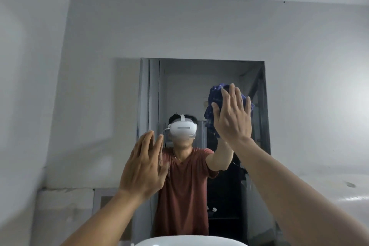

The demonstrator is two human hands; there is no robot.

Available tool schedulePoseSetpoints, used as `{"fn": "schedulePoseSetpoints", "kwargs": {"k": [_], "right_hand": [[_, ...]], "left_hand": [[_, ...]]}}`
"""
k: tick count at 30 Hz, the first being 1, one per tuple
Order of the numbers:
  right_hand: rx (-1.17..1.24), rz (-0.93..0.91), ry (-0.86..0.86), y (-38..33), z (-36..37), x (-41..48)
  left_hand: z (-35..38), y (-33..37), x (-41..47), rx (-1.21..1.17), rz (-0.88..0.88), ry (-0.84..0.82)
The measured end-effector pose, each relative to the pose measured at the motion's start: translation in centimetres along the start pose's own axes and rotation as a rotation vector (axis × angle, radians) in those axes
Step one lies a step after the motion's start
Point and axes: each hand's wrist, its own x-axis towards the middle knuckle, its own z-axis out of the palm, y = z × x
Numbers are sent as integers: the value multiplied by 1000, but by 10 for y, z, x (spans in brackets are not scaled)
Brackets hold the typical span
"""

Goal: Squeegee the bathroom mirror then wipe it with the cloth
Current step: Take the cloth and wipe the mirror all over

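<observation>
Both arms are up at the mirror (199,90). The right hand (232,115) is spread flat, fingers straight, pressing a blue cloth (216,94) against the glass near the mirror's upper right corner; the cloth bunches out past the fingertips and down the left of the palm. The left hand (144,166) is open too, fingers together and pointing up, holding nothing, at the mirror's left edge about halfway down. A white basin (189,240) curves below the mirror.
</observation>
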Motion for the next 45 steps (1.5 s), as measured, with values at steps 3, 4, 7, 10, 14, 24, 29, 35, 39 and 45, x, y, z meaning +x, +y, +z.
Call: {"fn": "schedulePoseSetpoints", "kwargs": {"k": [3,4,7,10,14,24,29,35,39,45], "right_hand": [[14,-34,-11,-32,2,19],[15,-53,-14,-43,3,26],[10,-130,-40,-79,7,40],[7,-228,-63,-112,13,47],[30,-367,-91,-143,21,45],[-43,-719,-156,-139,36,-22],[-54,-692,-184,-105,30,-40],[-71,-512,-115,-58,18,-27],[-69,-337,-60,-20,10,-20],[-30,-82,-19,32,1,-9]], "left_hand": [[-1,-1,-1,-10,-10,-25],[-1,-1,-1,-16,-18,-28],[1,1,-9,-24,-10,-3],[9,7,-34,-28,40,-2],[20,4,-67,-30,52,-63],[24,-2,-72,-48,24,-126],[23,-3,-72,-97,49,-131],[22,-4,-73,-89,54,-134],[23,-4,-72,-75,67,-110],[25,-5,-73,-19,96,-64]]}}
